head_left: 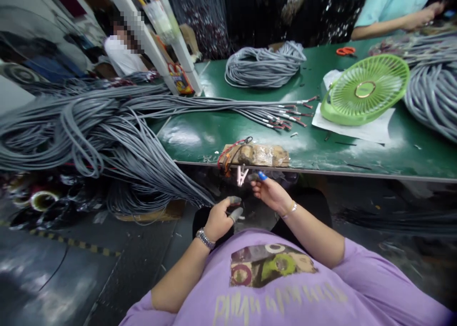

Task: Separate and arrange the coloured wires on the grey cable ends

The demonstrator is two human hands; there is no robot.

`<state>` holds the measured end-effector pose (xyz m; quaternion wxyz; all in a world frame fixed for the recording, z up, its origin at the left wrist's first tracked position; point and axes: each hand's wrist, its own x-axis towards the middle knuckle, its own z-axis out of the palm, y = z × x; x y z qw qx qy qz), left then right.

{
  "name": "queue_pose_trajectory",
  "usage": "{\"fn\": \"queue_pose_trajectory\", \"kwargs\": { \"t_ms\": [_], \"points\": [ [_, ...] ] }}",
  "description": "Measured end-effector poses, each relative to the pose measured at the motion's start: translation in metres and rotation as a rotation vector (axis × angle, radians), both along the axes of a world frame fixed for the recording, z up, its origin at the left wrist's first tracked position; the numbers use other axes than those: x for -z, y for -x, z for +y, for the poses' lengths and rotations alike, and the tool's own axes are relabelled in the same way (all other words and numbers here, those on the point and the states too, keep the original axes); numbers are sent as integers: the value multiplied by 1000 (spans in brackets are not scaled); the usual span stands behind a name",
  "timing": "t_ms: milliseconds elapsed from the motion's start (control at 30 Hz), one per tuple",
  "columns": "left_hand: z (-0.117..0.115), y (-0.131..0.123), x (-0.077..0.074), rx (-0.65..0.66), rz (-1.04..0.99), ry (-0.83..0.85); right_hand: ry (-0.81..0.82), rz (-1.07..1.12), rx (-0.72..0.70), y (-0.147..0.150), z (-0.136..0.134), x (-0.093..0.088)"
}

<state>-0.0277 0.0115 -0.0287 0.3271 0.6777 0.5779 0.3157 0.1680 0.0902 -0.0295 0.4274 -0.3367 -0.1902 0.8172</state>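
My left hand is over my lap, grey covers on its thumb and forefinger. Those two fingers are apart, and I see nothing between them. Close beside it end the grey cables that hang off the table's left end. My right hand is raised just below the table edge, its fingers curled and pinched together, one tip covered in blue. Whatever it may hold is too small to make out. Left of its fingertips, a pale pink clip hangs at the front of a wooden block with red and black wires.
Cables with stripped ends lie across the green table. Behind them is a coiled cable bundle. A green fan, orange-handled scissors and another coil are to the right. A co-worker's arm reaches in at the back right.
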Motion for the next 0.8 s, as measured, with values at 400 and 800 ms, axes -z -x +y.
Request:
{"fn": "queue_pose_trajectory", "kwargs": {
  "t_ms": [400,800],
  "points": [
    [14,38,-38,-95,-122,-107,-1016,-991,282,-83,61,-79],
    [192,27,-106,77,264,-420,-1012,-1400,42,-101,134,-60]
  ]
}}
